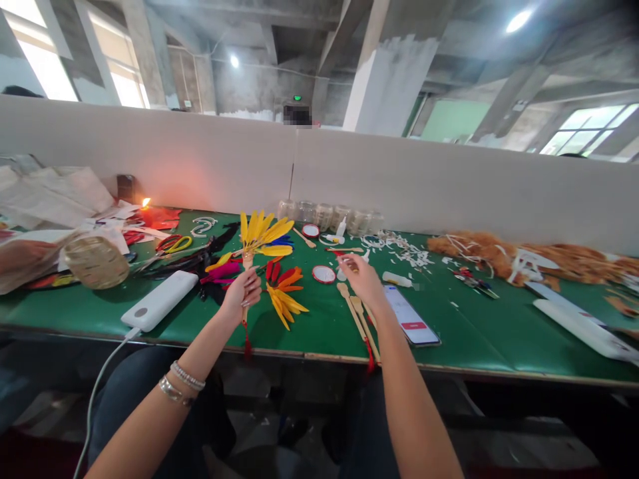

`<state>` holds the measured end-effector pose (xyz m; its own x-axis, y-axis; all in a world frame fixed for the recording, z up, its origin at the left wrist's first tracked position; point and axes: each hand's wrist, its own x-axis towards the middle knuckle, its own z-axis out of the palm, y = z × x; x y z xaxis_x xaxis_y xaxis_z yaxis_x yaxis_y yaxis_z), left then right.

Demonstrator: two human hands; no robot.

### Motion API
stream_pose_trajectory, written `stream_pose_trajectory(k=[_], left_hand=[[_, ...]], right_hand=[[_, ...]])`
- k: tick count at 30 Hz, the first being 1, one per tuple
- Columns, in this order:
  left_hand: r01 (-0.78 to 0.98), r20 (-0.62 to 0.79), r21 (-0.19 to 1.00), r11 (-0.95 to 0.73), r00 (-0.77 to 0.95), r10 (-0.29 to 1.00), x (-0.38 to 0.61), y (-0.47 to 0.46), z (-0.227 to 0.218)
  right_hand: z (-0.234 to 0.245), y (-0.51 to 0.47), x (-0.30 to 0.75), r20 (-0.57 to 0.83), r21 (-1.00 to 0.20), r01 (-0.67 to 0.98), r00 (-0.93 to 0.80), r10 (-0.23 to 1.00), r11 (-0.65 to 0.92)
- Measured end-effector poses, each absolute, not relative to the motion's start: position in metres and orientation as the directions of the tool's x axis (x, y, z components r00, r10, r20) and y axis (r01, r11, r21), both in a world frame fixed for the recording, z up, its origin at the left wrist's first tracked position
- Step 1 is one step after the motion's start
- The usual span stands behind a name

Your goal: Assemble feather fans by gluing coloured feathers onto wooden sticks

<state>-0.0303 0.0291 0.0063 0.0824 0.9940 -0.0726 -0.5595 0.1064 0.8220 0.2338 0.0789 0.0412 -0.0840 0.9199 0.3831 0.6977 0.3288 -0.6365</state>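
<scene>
L hand (242,296) clenched round wood stick (247,263) of yellow feather fan (264,236), red tassel (246,339) hanging below, over counter's (319,332) front edge. R hand (364,283) pinched above counter, right of fan; what's between its fingertips (342,260) is hidden, can't tell. Loose orange-yellow feathers (285,299) lie btw hands.

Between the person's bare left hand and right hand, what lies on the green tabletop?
In the head view, yellow-and-orange feathers and a round red-rimmed disc lie on the green tabletop between the left hand and right hand.
</scene>
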Motion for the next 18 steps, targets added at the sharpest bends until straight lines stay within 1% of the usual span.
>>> stream_pose_trajectory(k=[2, 3, 5, 7, 9, 10, 12, 14, 16, 18], left_hand=[[-0.585, -0.071, 0.803, 0.111, 0.092, 0.993, -0.034, 0.03, 0.007], [-0.586, -0.069, 0.803, 0.11, 0.092, 0.993, -0.035, 0.03, 0.008], [-0.568, -0.06, 0.817, 0.099, 0.087, 0.994, -0.034, 0.029, 0.008], [-0.526, -0.035, 0.848, 0.069, 0.074, 0.997, -0.031, 0.027, 0.009], [-0.468, 0.003, 0.884, 0.021, 0.051, 0.999, -0.028, 0.026, 0.009], [-0.44, 0.025, 0.898, -0.005, 0.04, 0.999, -0.026, 0.025, 0.009], [-0.399, 0.059, 0.916, -0.043, 0.027, 0.998, -0.022, 0.024, 0.008], [-0.389, 0.078, 0.919, -0.062, 0.024, 0.997, -0.018, 0.023, 0.007], [-0.399, 0.089, 0.915, -0.066, 0.039, 0.995, -0.014, 0.021, 0.005], [-0.403, 0.097, 0.913, -0.061, 0.07, 0.993, -0.008, 0.019, 0.003]], right_hand=[[0.032, 0.08, 0.228, 0.288, -0.623, 0.738, -0.091, 0.953, 0.259], [0.029, 0.079, 0.223, 0.256, -0.616, 0.747, -0.113, 0.96, 0.252], [0.024, 0.076, 0.213, 0.208, -0.606, 0.739, -0.209, 0.955, 0.294], [0.023, 0.072, 0.203, 0.161, -0.598, 0.716, -0.335, 0.928, 0.362], [0.025, 0.066, 0.192, 0.138, -0.6, 0.684, -0.423, 0.895, 0.416], [0.027, 0.062, 0.188, 0.141, -0.625, 0.648, -0.456, 0.879, 0.436], [0.031, 0.056, 0.179, 0.154, -0.719, 0.52, -0.528, 0.835, 0.461], [0.033, 0.05, 0.169, 0.158, -0.82, 0.369, -0.588, 0.793, 0.437], [0.031, 0.047, 0.158, 0.164, -0.89, 0.257, -0.59, 0.79, 0.377], [0.025, 0.046, 0.145, 0.181, -0.936, 0.171, -0.515, 0.838, 0.308]])
